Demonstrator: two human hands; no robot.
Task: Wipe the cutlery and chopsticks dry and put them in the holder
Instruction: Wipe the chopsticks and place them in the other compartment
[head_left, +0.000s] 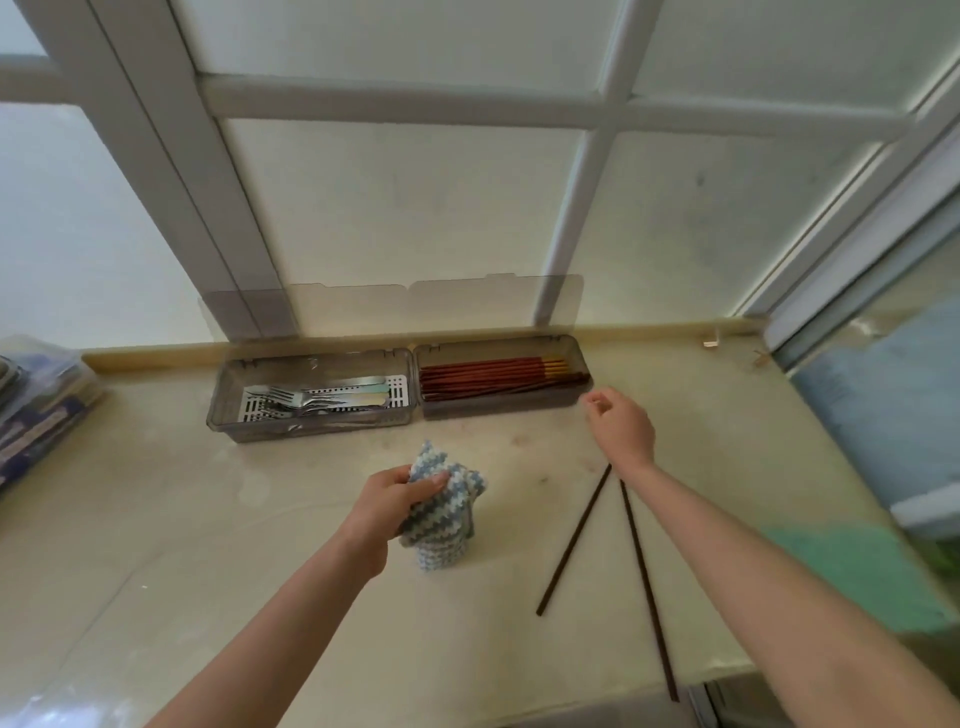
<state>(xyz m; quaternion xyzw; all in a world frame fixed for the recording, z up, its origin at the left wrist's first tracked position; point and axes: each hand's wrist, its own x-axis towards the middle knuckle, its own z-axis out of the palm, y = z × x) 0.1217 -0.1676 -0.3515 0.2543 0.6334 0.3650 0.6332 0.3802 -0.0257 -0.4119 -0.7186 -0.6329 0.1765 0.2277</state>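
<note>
2 loose chopsticks (574, 540), 1 cloth (447, 514), 2 holder trays (311, 428); forks (291, 400) uncountable.

Our left hand (387, 499) grips the cloth (447, 514) in front of the holder (311, 428); our right hand (621, 426), loosely curled, hovers by the holder's right end; two dark chopsticks (572, 545) lie nearer us.

No readable text shows on the holder (311, 428) or elsewhere.
</note>
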